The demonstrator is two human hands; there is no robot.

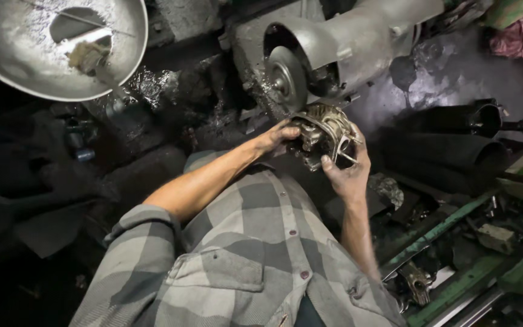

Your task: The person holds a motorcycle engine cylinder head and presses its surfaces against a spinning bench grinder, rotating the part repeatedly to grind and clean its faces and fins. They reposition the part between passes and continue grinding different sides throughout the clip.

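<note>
Left hand (278, 134): grip clenched on the near side of the metal part (321, 134), thumb over its top.
Right hand (347, 169): grip wrapped round the part from below, fingers hooked through its wire loops.
Part: held up in the air, touching or just short of the grinding wheel (287, 79) (I cannot tell which).
Doing it well: I'd judge both hands should stay braced, fingers kept off the disc, pressure light.
Textures: part is dull, ribbed cast metal with shiny wire; wheel smooth grey; grinder housing (358, 42) rounded, greasy.
Nearby: a shallow steel bowl (125, 54); dark pipes (455, 139) on the oily floor.
</note>
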